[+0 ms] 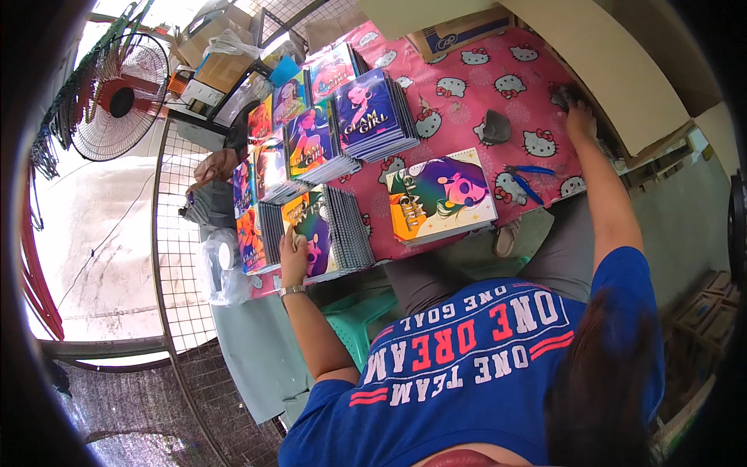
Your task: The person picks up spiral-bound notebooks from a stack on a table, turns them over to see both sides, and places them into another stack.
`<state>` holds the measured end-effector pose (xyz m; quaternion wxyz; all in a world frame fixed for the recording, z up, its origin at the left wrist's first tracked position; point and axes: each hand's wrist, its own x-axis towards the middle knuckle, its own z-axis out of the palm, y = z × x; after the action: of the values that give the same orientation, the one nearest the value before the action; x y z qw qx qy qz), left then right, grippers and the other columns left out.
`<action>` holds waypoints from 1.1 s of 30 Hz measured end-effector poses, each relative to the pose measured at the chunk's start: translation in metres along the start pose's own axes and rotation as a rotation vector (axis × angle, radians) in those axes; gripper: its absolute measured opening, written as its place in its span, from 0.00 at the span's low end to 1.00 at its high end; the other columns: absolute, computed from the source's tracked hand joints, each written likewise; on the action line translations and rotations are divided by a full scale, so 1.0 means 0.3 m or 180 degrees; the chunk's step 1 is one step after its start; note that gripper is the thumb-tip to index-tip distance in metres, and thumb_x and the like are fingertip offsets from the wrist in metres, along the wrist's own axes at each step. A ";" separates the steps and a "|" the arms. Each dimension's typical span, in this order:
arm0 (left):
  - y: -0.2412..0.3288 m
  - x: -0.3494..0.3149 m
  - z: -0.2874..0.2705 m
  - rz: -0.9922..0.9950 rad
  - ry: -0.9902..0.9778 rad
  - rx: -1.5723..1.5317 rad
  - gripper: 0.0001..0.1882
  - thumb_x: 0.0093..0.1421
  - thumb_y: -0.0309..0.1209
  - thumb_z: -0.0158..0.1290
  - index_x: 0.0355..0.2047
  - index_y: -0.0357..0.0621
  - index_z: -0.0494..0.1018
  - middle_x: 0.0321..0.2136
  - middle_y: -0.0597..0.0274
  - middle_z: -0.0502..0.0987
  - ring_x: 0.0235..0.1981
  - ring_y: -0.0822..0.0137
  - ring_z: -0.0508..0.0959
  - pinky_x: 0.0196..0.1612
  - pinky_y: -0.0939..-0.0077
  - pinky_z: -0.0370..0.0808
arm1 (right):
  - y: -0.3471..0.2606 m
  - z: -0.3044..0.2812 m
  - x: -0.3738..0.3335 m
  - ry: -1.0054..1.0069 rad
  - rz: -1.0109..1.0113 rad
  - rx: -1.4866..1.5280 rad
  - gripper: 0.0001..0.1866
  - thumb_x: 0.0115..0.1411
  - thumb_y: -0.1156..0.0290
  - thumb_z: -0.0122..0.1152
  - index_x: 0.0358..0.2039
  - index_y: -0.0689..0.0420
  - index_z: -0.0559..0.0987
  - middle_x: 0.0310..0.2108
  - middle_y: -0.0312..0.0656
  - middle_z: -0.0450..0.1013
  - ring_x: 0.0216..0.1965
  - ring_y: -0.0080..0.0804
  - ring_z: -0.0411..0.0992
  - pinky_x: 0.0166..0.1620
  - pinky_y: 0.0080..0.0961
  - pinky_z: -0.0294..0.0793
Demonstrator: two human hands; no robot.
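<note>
My left hand (293, 261), a watch on its wrist, rests with fingers stretched out on a stack of spiral notebooks (317, 241) at the table's near left corner. Several more notebook stacks (373, 113) with colourful illustrated covers stand behind and beside it. Far out on the right, my right hand (580, 124) reaches to the table's edge beside a small dark thing (560, 96) that I cannot make out; its fingers are too unclear to read. Between my hands lies a short pile of notebooks (440, 194), its top cover cream, purple and green. Blue-handled pliers (527, 183) lie right of that pile.
A pink tablecloth (459, 109) with cartoon cats covers the table. A dark grey lump (495, 128) sits behind the pliers. A large cardboard box (622, 74) borders the right side, another carton (459, 33) the back. A fan (120, 101) stands left, near a wire grid (183, 233).
</note>
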<state>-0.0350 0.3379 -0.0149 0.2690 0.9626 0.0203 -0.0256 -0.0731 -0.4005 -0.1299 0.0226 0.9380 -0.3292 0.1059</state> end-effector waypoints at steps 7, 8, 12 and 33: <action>0.221 0.020 0.019 0.0222 0.0841 0.0923 0.28 0.64 0.39 0.53 0.63 0.44 0.64 0.63 0.38 0.60 0.64 0.44 0.61 0.64 0.59 0.61 | 0.085 -0.016 0.068 -0.0731 -0.0258 0.0188 0.16 0.65 0.67 0.48 0.52 0.53 0.75 0.54 0.51 0.68 0.50 0.53 0.72 0.50 0.45 0.75; 0.302 0.036 0.046 0.0361 0.1197 0.1218 0.28 0.63 0.39 0.54 0.62 0.45 0.66 0.63 0.39 0.61 0.64 0.43 0.61 0.64 0.60 0.62 | 0.079 -0.033 0.051 -0.0032 -0.0532 0.0422 0.17 0.64 0.69 0.47 0.53 0.52 0.74 0.55 0.53 0.67 0.49 0.54 0.73 0.48 0.47 0.76; 0.759 0.045 0.290 0.1984 0.0222 -0.0644 0.17 0.62 0.32 0.56 0.51 0.42 0.75 0.52 0.47 0.75 0.54 0.49 0.74 0.55 0.64 0.71 | -0.141 -0.270 -0.044 0.0004 -0.0688 0.1234 0.24 0.63 0.71 0.45 0.60 0.40 0.70 0.55 0.53 0.65 0.46 0.58 0.73 0.47 0.51 0.75; 0.958 -0.079 0.344 0.3055 0.0037 -0.0767 0.14 0.52 0.17 0.54 0.40 0.42 0.74 0.35 0.58 0.77 0.39 0.56 0.76 0.44 0.63 0.69 | -0.405 -0.629 -0.484 -0.0404 -0.2067 0.4430 0.15 0.59 0.78 0.60 0.48 0.56 0.81 0.35 0.42 0.76 0.39 0.33 0.74 0.43 0.26 0.73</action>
<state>-0.0475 0.0383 0.0468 0.3597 0.8255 -0.4210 0.1091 -0.1427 -0.1955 0.0267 -0.5616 0.7901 0.1044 0.2226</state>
